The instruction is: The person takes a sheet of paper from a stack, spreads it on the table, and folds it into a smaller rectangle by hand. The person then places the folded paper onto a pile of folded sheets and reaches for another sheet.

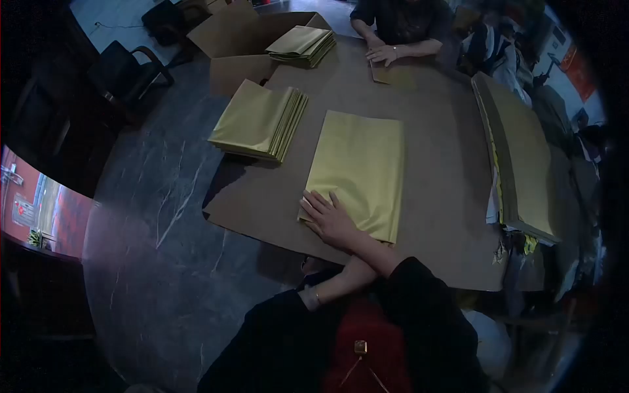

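Note:
A gold-coloured sheet (360,154), looking like shiny paper or foil, lies lengthwise on the brown table with creases near its lower end. My right hand (329,221) rests flat on its lower left part, fingers spread. My left forearm crosses beneath my right one, a band around its wrist. My left hand (364,267) is mostly hidden behind the right forearm, close to the sheet's lower edge, so its fingers do not show. To the left of the sheet sits a stack of folded gold sheets (252,121).
Another folded stack (301,42) lies farther back beside an open cardboard box (232,36). A tall pile of flat gold sheets (524,157) lines the right side of the table (436,196). Across it, another person's hands (385,55) press on a folded piece. Chairs (128,72) stand left.

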Motion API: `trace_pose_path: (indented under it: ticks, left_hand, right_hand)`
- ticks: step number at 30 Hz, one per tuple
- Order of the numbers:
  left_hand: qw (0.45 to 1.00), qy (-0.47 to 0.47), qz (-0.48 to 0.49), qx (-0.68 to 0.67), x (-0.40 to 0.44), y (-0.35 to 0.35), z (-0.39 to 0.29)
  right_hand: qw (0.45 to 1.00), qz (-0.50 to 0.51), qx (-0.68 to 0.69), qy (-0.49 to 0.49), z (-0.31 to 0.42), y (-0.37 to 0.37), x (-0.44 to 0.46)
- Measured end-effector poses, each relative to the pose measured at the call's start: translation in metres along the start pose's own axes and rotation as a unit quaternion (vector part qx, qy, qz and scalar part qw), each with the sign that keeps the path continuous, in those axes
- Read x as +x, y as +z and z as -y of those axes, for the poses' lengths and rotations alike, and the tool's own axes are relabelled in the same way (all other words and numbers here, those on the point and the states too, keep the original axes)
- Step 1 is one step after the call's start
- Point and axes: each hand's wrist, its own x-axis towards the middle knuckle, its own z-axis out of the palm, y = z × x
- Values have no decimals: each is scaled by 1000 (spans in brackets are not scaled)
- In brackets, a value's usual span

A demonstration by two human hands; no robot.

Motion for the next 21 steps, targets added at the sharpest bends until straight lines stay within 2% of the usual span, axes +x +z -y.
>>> trace_pose_path:
  ticks: [3,4,5,7,8,9,11,13,15,21]
  left_hand:
    - [998,-2,12,-56,0,-38,-9]
    - [995,0,76,-61,-3,-34,-3]
    - [995,-7,76,-62,-9,-38,-1]
    - [977,38,52,-204,-22,-73,-1]
    - [978,61,5,-200,-29,-75,6]
    - [978,55,5,-200,-35,-86,9]
    - [972,-60,-167,-154,-44,-115,15]
    - [944,-187,-267,-59,-56,-117,32]
    - [920,-212,-326,41,-56,-121,47]
    - [909,-266,-315,65,-58,-121,68]
  right_hand:
    - [1000,-1,-15,1,-2,1,-1]
    - [1000,0,-17,-3,-2,0,-1]
    - [1000,7,-2,6,-1,0,0]
    - [1000,5,-13,6,-2,2,-1]
    - [1000,3,-14,7,-3,4,-1]
    - [1000,2,-14,10,-3,5,-1]
    - [1000,3,-23,2,-5,5,0]
    - [1000,4,-19,5,-4,6,1]
    - [1000,12,-26,-1,-5,2,-1]
    - [1000,4,7,9,-3,2,-1]
